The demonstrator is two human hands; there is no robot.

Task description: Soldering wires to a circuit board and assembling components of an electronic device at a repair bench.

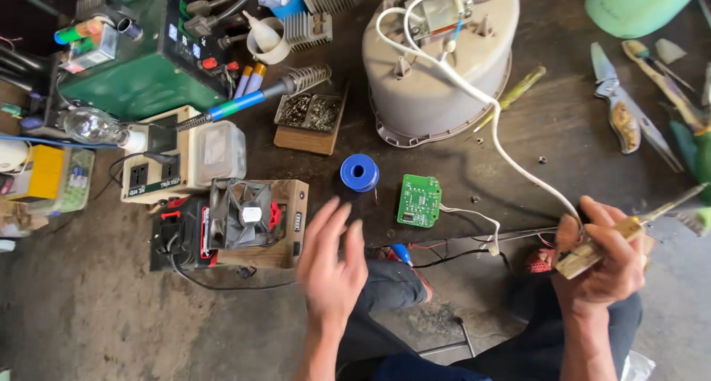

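- The right hand (603,259) is closed in a fist around a screwdriver (629,229); its worn, pale wooden handle sticks out below the fingers and its thin metal shaft points up and to the right.
- The screwdriver is held off the bench at the right side of the view, above the person's dark trouser leg.
- A white wire (474,92) runs from the top of the upturned grey appliance base (437,62) down in a long curve to the right hand, where it passes just behind the fingers.
- The left hand (333,266) is open and empty, fingers spread and slightly blurred, palm turned away from the camera.
- It hovers just right of a small fan in a wooden box (252,218) and below a blue spool of solder (360,173).
- A small green circuit board (419,201) lies flat on the dark bench between the two hands, with thin white, red and black wires leading off its right side.
- A soldering iron (244,103) with a blue grip rests in a coiled metal stand near a tray of small screws (307,114).
- Pliers (622,107) and other hand tools lie at the right edge of the bench, well apart from the board.
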